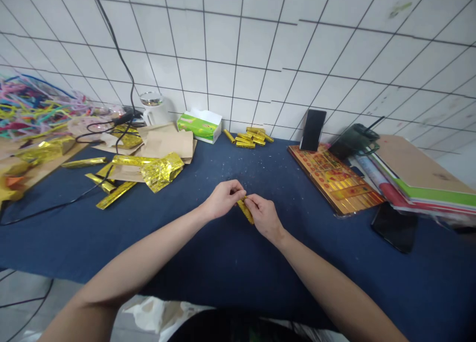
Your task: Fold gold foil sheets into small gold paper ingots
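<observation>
Over the middle of the blue cloth, my two hands meet at a small gold foil roll (245, 212). My right hand (265, 217) grips it, thumb and fingers closed around its upper part. At the far end of the roll, the fingertips of my left hand (223, 198) are pinched together; whatever lies between them is too small to make out. Beyond my hands, close to the wall, is a small pile of similar gold rolls (253, 138). To the left, longer gold foil strips (116, 195) and a crumpled gold sheet (162, 171) lie beside brown paper (168, 144).
A green tissue pack (200, 126) and a white mug (153, 111) stand along the wall. A black cable (128, 74) hangs at left near colourful pipe cleaners (33, 109). At right are an upright phone (313, 130), a patterned booklet (334, 183), a dark cup (351, 141) and stacked card sheets (424, 166).
</observation>
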`<state>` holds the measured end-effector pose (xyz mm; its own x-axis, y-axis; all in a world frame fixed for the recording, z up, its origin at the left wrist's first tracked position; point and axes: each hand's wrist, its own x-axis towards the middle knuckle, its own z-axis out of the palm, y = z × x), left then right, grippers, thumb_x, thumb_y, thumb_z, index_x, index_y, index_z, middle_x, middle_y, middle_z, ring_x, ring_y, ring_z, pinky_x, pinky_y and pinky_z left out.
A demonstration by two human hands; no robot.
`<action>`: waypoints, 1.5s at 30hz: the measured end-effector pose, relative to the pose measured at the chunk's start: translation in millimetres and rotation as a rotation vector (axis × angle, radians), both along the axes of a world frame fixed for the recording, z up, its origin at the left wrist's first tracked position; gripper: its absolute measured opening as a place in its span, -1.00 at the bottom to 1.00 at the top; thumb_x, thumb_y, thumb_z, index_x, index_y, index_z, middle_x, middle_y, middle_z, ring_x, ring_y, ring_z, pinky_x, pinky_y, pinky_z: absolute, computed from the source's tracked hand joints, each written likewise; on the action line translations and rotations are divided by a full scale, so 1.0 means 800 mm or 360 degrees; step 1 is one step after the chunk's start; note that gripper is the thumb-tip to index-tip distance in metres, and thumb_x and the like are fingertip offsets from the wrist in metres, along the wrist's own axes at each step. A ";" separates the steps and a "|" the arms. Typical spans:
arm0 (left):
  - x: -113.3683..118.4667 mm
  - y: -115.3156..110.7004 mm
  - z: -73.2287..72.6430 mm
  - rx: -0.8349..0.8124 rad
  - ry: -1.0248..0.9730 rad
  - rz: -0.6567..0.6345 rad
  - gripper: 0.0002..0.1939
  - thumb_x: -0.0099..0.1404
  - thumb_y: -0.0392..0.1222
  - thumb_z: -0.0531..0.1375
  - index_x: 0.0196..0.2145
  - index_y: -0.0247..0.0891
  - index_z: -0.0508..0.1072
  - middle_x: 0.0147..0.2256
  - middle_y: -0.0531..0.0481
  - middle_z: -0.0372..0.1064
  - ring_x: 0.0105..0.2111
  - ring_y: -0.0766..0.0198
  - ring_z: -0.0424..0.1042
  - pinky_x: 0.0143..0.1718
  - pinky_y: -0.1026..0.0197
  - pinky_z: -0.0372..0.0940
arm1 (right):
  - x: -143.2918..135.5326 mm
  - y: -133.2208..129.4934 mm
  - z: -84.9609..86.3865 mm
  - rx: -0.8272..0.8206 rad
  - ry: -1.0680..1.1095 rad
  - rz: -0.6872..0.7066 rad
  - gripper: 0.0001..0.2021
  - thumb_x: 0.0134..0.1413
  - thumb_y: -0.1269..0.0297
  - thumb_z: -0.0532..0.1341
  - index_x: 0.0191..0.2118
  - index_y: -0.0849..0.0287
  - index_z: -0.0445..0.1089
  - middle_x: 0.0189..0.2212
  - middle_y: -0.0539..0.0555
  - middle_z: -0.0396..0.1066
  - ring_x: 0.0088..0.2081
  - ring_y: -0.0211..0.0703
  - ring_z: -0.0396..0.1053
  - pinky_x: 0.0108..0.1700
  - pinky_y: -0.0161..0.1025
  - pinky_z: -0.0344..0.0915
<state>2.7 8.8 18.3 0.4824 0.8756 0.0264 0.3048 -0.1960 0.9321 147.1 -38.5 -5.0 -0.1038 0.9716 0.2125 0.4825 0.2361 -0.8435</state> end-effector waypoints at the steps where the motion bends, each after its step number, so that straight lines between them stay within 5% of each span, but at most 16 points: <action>1: 0.000 0.000 0.000 0.0077 0.0024 0.0013 -0.83 0.15 -0.17 0.05 -0.52 -0.30 0.28 -0.60 0.12 0.20 -0.60 0.43 0.18 -0.58 0.37 0.11 | -0.001 -0.001 0.000 -0.0005 0.0002 0.0000 -0.75 0.11 0.21 0.01 -0.46 0.20 0.31 -0.64 -0.07 0.20 -0.58 -0.34 0.15 -0.51 -0.38 0.08; 21: -0.001 0.000 0.006 0.0316 0.0160 0.0062 -0.80 0.19 -0.20 -0.01 -0.55 -0.28 0.22 -0.60 0.14 0.11 -0.55 0.40 0.12 -0.51 0.34 0.04 | -0.007 -0.002 0.000 -0.0255 0.0215 0.0106 -0.65 0.12 0.04 -0.04 -0.56 0.15 0.11 -0.67 -0.09 0.06 -0.60 -0.35 0.03 -0.58 -0.37 0.01; 45: -0.018 0.021 0.007 0.0352 0.0006 0.0170 -0.80 0.18 -0.18 0.01 -0.55 -0.30 0.21 -0.62 0.14 0.08 -0.59 0.44 0.06 -0.57 0.37 0.01 | -0.009 -0.004 -0.002 -0.0528 0.0407 0.0246 -0.59 0.07 -0.05 -0.02 -0.59 0.18 0.17 -0.78 -0.14 0.03 -0.72 -0.40 -0.03 -0.67 -0.39 -0.09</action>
